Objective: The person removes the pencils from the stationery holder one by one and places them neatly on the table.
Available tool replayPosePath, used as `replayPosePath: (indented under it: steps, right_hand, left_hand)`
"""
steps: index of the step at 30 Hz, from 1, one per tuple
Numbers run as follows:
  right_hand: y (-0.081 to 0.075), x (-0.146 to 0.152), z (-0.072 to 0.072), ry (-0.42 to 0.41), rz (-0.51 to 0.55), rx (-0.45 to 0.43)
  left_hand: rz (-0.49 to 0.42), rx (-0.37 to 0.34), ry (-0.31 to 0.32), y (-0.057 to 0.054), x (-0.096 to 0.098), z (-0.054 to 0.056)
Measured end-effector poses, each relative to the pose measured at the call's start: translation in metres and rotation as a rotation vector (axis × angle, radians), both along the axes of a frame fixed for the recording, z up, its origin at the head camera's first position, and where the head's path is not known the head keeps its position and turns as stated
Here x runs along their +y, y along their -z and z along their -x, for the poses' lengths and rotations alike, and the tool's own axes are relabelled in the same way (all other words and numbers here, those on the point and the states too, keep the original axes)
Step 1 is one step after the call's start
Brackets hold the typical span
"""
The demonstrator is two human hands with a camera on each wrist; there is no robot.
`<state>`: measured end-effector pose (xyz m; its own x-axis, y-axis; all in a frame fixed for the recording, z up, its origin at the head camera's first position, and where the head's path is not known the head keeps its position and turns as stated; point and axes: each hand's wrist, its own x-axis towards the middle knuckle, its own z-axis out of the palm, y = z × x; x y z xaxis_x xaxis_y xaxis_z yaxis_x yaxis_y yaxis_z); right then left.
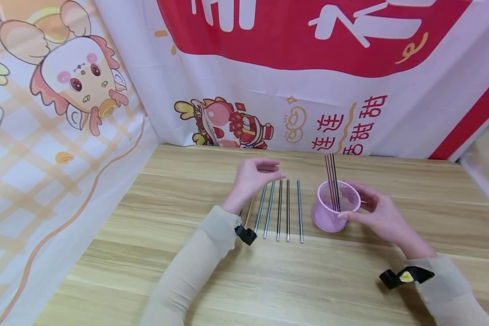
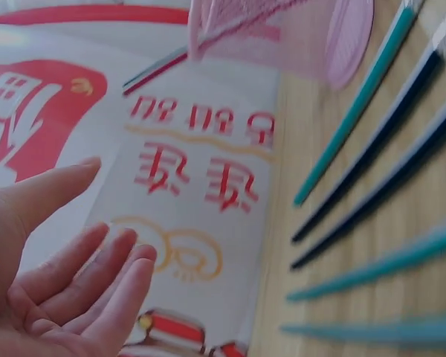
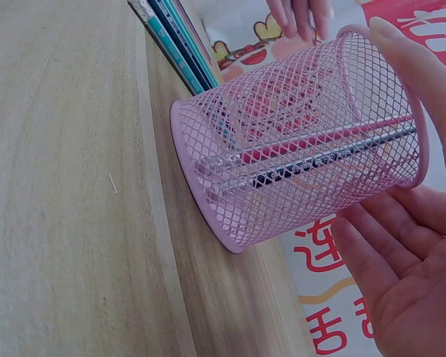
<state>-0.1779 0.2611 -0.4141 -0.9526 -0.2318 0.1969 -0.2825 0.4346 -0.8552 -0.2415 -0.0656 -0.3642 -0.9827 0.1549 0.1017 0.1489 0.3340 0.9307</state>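
Observation:
My right hand [image 1: 381, 213] grips a pink mesh pencil cup [image 3: 297, 141], thumb at the rim and fingers round its far side. Inside the cup lean a red pencil [image 3: 327, 140] and a black pencil [image 3: 297, 169], their tops sticking out above the rim. The left hand [image 1: 257, 176] hovers over the far ends of a row of pencils, fingers loosely bent and holding nothing. That row has a teal pencil [image 1: 300, 210] nearest the cup, dark pencils [image 1: 288, 210] beside it, and more teal ones [image 1: 270, 210]. A tan pencil [image 1: 249, 215] is partly hidden by the left wrist.
The wood-grain table [image 1: 301, 285] runs back to a printed white and red cloth [image 1: 236, 72]. Another cloth [image 1: 106, 176] with cartoon figures hangs along the left side. A black wrist strap [image 1: 411, 275] sits on the right forearm, another strap [image 1: 246, 234] on the left.

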Motion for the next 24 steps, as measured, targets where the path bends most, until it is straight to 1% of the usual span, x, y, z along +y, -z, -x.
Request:
replayPosePath:
  steps: [8, 13, 16, 19, 24]
  right_hand:
    - [0.0, 0.0, 0.0, -0.01, -0.01, 0.016]
    - [0.001, 0.0, 0.0, 0.003, -0.009, 0.01]
    - [0.001, 0.001, 0.001, 0.009, -0.023, 0.006]
    - [0.002, 0.002, 0.001, 0.003, -0.047, 0.014]
    - [0.001, 0.002, 0.001, 0.004, -0.045, 0.014]
  left_hand:
    - [-0.09, 0.013, 0.085, 0.011, 0.038, -0.011]
    - [-0.105, 0.016, 0.124, 0.017, 0.057, -0.013]
    - [-0.111, 0.013, 0.127, 0.019, 0.067, -0.012]
    - [-0.116, 0.008, 0.114, 0.022, 0.076, -0.011]
    - [-0.143, 0.016, 0.113, 0.029, 0.091, -0.008]
